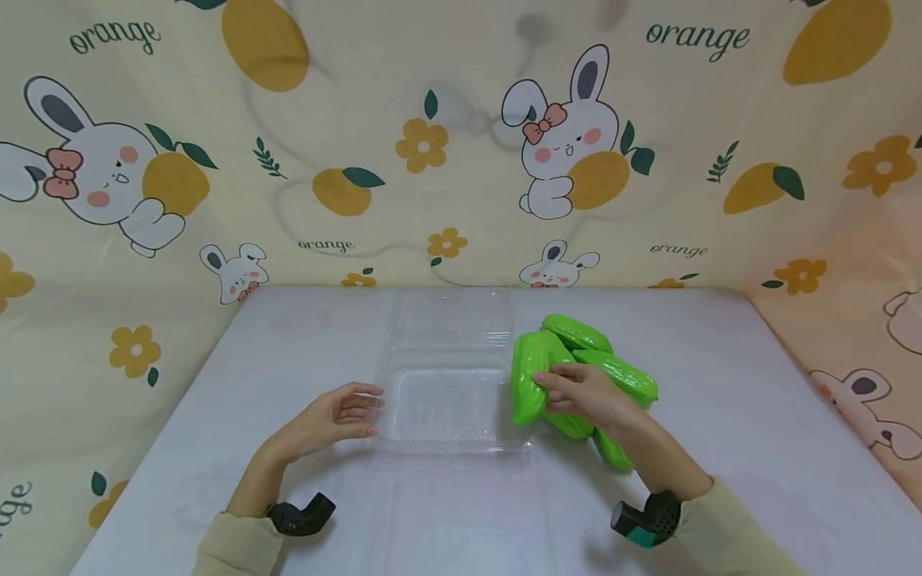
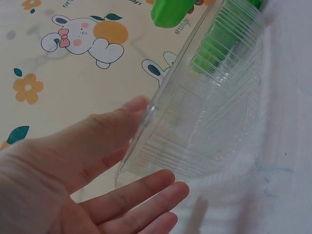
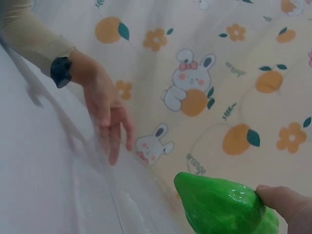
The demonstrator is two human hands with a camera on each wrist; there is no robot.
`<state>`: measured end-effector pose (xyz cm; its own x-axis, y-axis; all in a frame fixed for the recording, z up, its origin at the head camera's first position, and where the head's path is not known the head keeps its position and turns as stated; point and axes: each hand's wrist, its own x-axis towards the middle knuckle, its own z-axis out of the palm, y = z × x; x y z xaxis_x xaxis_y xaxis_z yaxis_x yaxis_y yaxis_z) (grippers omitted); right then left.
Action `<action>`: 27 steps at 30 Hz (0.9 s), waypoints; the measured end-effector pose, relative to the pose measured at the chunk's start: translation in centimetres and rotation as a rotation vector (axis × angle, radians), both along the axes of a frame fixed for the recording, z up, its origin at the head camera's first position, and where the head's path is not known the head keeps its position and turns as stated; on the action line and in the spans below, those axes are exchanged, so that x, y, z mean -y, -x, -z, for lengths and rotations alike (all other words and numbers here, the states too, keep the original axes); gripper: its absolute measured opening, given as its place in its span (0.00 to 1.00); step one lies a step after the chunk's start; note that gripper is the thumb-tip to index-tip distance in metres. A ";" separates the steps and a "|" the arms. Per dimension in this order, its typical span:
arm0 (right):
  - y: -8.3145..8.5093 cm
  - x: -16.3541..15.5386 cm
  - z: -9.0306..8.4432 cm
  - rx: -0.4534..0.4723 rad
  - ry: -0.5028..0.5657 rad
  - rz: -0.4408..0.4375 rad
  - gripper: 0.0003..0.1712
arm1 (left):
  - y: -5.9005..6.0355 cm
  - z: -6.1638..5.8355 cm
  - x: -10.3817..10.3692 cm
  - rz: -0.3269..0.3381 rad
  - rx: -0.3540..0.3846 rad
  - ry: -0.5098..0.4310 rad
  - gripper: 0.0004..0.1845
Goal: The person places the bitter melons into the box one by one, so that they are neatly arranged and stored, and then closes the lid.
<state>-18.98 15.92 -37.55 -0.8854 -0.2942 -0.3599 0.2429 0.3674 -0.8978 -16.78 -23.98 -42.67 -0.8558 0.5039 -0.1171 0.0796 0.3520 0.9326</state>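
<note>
In the head view, my right hand (image 1: 594,400) pinches a glossy, lumpy green toy vegetable (image 1: 529,380) between thumb and fingers, beside the container's right edge. Its tapered end shows in the right wrist view, where the green toy vegetable (image 3: 219,202) has my thumb (image 3: 280,197) on it. Several similar green pieces (image 1: 619,374) lie heaped beneath and behind that hand. A clear plastic clamshell container (image 1: 450,442) lies opened out on the table. At its left rim, my left hand (image 1: 334,416) has its fingers extended, with thumb and fingertips right at the ribbed wall (image 2: 175,153).
The container's lid (image 1: 454,316) extends toward the back of the white table (image 1: 302,336). Behind and at the sides hangs a cloth (image 1: 446,96) printed with rabbits and oranges. Each wrist wears a dark camera (image 1: 301,514).
</note>
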 end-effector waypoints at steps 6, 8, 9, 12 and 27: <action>0.0 1.2 0.2 -0.013 0.005 -0.016 0.46 | 0.0 0.0 0.0 0.003 -0.008 -0.003 0.35; 0.1 1.6 0.3 -0.018 0.011 -0.025 0.45 | 0.0 0.0 0.0 0.004 -0.007 0.001 0.35; 0.1 1.8 0.3 -0.021 0.013 -0.028 0.45 | 0.0 0.0 0.1 0.004 -0.008 0.004 0.35; 0.2 2.4 0.4 -0.021 0.047 -0.035 0.44 | 0.0 0.1 0.1 0.003 -0.007 0.010 0.35; 0.6 5.3 1.0 -0.011 0.071 -0.019 0.40 | 0.0 0.1 0.1 0.007 -0.016 0.021 0.35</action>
